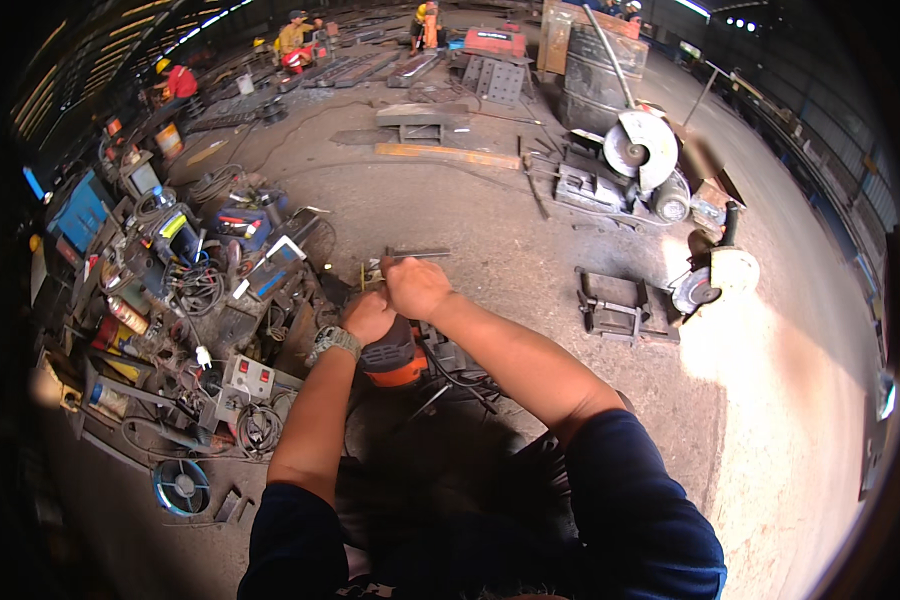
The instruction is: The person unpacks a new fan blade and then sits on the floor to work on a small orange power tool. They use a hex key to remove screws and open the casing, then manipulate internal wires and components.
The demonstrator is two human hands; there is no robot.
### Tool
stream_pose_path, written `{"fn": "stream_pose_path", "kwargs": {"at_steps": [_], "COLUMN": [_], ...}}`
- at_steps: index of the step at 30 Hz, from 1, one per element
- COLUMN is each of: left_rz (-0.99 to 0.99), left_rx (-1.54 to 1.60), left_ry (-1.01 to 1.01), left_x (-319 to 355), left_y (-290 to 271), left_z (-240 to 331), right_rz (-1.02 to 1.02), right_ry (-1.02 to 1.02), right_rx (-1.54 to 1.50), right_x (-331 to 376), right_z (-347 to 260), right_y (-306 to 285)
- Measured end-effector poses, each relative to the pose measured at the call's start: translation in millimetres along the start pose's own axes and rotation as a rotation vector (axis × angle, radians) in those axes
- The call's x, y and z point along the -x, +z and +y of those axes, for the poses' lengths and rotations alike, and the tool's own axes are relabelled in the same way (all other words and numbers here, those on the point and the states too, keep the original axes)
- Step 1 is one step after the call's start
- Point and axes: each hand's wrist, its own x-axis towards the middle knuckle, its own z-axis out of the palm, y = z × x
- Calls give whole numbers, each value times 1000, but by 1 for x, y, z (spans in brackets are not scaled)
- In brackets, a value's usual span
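"Where do you have the orange-and-black machine point(394, 372)?"

"Near, around the middle of my view, just below the left hand point(369, 317)."

"And the grip?"

"I see the left hand curled and the right hand point(417, 288) curled close against its far side; I can't tell what either clamps."

"Around them?"

"On the left I get a grey switch box point(248, 376) with red switches. Right, a metal frame point(610, 308) lies on the floor point(530, 300) beside a grinder point(698, 288); farther off, a disc saw point(642, 150)."
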Motion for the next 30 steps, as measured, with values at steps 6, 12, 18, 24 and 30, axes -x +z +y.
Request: {"fn": "stream_pose_path", "kwargs": {"at_steps": [6,12,18,24,30], "left_rz": [-52,-144,72,-110,-34], "left_rx": [-47,-57,-32,-39,-51], "left_ry": [57,86,-1,2,-61], "left_x": [-6,-8,-14,-5,-3], "left_y": [-3,1,25,-7,-3], "left_z": [22,8,-27,19,12], "right_rz": [-139,56,475,405,363], "right_ry": [-340,-508,-93,249,461], "right_rx": [215,85,-278,-1440,-1562], "right_x": [-1,24,30,22,0], "right_z": [27,43,3,12,1], "right_y": [-16,-17,42,64,64]}}
